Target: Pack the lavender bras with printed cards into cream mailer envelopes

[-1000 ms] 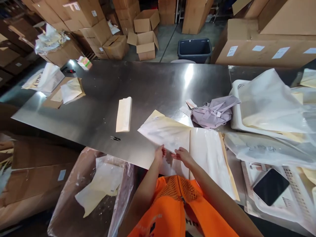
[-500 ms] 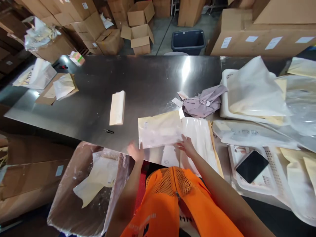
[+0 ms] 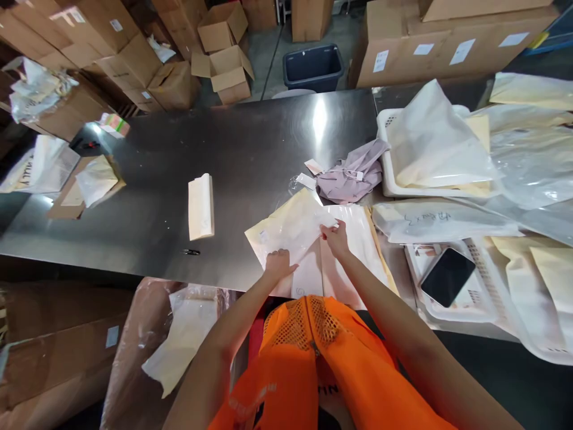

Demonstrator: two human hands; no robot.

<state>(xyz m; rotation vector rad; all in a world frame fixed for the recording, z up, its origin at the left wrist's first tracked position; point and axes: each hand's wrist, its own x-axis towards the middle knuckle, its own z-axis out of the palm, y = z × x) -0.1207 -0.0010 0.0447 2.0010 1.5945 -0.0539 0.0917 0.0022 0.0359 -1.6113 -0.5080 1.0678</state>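
A flat, clear plastic packet with a cream backing [image 3: 290, 224] lies tilted on the metal table in front of me. My right hand [image 3: 335, 236] pinches its right end between thumb and fingers. At its lower edge, my left hand [image 3: 279, 263] has curled fingers pressed onto the plastic, thumb pointing right. Under the packet are a white card [image 3: 307, 278] and more white plastic bags [image 3: 358, 248], partly covered. Just beyond my right hand is a crumpled mauve garment [image 3: 351, 176] with white tags [image 3: 307, 181].
Left on the table [image 3: 242, 149] are a folded cream paper stack [image 3: 200, 206] and small black snips [image 3: 191, 252]. White baskets [image 3: 389, 167] with bags and a phone [image 3: 447, 277] stand right. A lined bin [image 3: 134, 334] sits below the left edge; cartons [image 3: 230, 71] stand behind.
My left hand has moved from beside the packet onto its lower edge. My right hand now pinches the right end, and the packet has turned, its right side higher. The view has shifted.
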